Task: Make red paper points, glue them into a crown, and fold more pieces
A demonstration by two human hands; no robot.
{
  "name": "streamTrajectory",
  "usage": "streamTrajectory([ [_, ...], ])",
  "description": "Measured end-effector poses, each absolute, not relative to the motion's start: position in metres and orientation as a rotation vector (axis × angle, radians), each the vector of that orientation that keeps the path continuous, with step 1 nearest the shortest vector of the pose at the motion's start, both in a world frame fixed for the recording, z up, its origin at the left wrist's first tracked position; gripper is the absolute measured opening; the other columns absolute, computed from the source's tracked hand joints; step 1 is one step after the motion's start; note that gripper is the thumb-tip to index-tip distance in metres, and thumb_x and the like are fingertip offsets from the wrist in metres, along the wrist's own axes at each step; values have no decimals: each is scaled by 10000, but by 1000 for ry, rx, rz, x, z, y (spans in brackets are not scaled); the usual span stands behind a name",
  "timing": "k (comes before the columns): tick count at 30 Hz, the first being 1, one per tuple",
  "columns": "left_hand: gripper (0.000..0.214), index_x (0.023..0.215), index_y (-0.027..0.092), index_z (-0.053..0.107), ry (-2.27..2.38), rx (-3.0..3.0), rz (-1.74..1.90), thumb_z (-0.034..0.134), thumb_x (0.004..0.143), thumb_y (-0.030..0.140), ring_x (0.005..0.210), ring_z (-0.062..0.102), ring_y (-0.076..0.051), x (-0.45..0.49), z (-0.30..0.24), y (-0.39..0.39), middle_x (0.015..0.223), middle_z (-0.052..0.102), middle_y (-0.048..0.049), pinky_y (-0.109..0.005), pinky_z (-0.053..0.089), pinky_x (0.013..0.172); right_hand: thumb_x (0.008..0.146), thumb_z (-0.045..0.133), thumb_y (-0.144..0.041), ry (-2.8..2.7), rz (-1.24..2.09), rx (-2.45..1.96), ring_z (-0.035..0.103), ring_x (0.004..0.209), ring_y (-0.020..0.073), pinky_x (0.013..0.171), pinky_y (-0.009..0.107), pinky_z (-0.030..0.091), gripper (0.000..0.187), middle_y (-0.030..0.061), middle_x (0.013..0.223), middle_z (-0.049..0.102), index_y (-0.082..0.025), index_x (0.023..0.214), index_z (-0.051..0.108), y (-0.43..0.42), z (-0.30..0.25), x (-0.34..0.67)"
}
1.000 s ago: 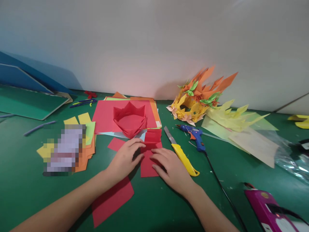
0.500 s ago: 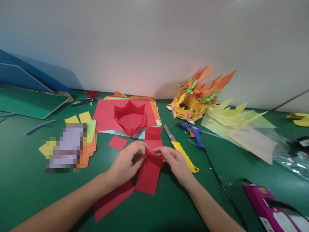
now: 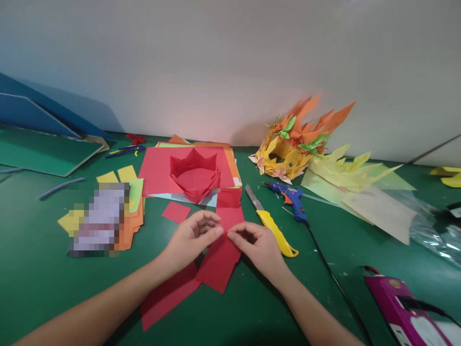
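Note:
Red paper strips lie between and beneath my hands. My right hand (image 3: 261, 247) is closed, thumb and index finger pinched at the edge of a folded red paper strip (image 3: 219, 266). Just left of it, my left hand (image 3: 194, 235) is curled with a gap between thumb and fingers. Its thumb tip comes close to my right fingertips. Another red strip (image 3: 169, 298) lies under my left forearm, and a further red strip (image 3: 230, 198) runs beyond my hands. A small red square (image 3: 176, 211) rests near my left knuckles.
A red paper crown (image 3: 194, 175) sits on stacked coloured sheets (image 3: 154, 168). Right of my hands lie a yellow utility knife (image 3: 275, 230), blade out, and a blue glue gun (image 3: 293, 199) with its cord. Beyond stand orange and yellow crowns (image 3: 288, 144). A purple power strip (image 3: 399, 302) lies front right.
The folded strip has turned slightly, its near end moving left. My left thumb and fingers have come off its raised edge, and my right fingertips have shifted left into a pinch.

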State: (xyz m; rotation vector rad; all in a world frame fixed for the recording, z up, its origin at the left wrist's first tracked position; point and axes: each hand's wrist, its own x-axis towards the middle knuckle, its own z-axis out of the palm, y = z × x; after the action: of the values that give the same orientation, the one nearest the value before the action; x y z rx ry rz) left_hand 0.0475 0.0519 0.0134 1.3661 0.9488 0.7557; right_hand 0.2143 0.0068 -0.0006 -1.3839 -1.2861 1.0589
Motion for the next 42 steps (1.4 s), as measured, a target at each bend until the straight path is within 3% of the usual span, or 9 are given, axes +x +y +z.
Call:
streamTrajectory([
  [5,275,781,174,638,1025,1390,612,691,654,412,690,602,-156,49,15,48,757,671,-19,-286,474,675,720,604,-325,-1359,954,-1390,555,529,128,507,237,446,162,28,627,676,-177,679,656,4,0,211],
  [18,288,656,169,609,1046,1211,611,709,616,436,612,548,-122,51,25,47,643,627,12,-257,441,637,751,585,-352,-1369,959,-1372,501,504,113,479,229,410,197,11,602,627,-177,671,631,2,-3,211],
  [27,231,695,168,610,1037,1324,564,661,630,385,555,482,-109,51,17,47,603,569,21,-225,372,530,747,546,-302,-1410,943,-1324,506,545,122,506,230,415,147,13,618,608,-181,673,586,2,-1,207],
  [35,189,641,176,569,1108,1452,616,592,630,364,523,424,-93,51,28,46,584,524,35,-215,339,508,713,514,-254,-1425,928,-1322,394,486,93,456,204,346,131,-48,520,441,-203,599,478,1,4,209],
  [42,203,651,188,535,1166,1393,760,594,661,382,539,423,-88,37,39,58,618,506,40,-209,351,523,731,523,-235,-1357,776,-1361,423,513,104,477,213,362,120,-38,554,464,-208,619,493,4,5,228],
])
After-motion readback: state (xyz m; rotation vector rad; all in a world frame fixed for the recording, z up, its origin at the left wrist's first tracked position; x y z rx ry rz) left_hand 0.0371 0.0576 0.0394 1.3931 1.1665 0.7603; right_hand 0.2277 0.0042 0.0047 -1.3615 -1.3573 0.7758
